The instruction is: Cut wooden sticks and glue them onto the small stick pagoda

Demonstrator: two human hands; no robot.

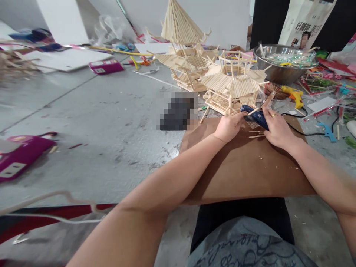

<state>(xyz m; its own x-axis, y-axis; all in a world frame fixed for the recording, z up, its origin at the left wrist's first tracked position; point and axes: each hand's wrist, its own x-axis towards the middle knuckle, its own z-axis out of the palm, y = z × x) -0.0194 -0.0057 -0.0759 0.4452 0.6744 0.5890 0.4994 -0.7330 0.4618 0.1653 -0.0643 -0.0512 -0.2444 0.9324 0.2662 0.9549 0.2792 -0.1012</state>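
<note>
My left hand (229, 127) is closed, its fingers pinching a thin wooden stick (253, 111). The stick lies across a dark blue corded hand tool (258, 118), whose exact kind I cannot make out. My right hand (279, 128), with a ring on one finger, grips this tool from the right. Just beyond both hands stands a low six-sided pavilion model (233, 85) built of wooden sticks, without a pointed roof. Several short stick pieces (256, 134) lie on the brown paper sheet (236, 167) below my hands.
Behind stands a stick pavilion (183, 33) with a pointed roof. A metal bowl (274, 72) holds plastic-wrapped items. A yellow glue gun (294, 96) and a blue plastic piece (327, 132) lie right. Purple power strips (27, 154) and a pixelated dark object (176, 113) are left.
</note>
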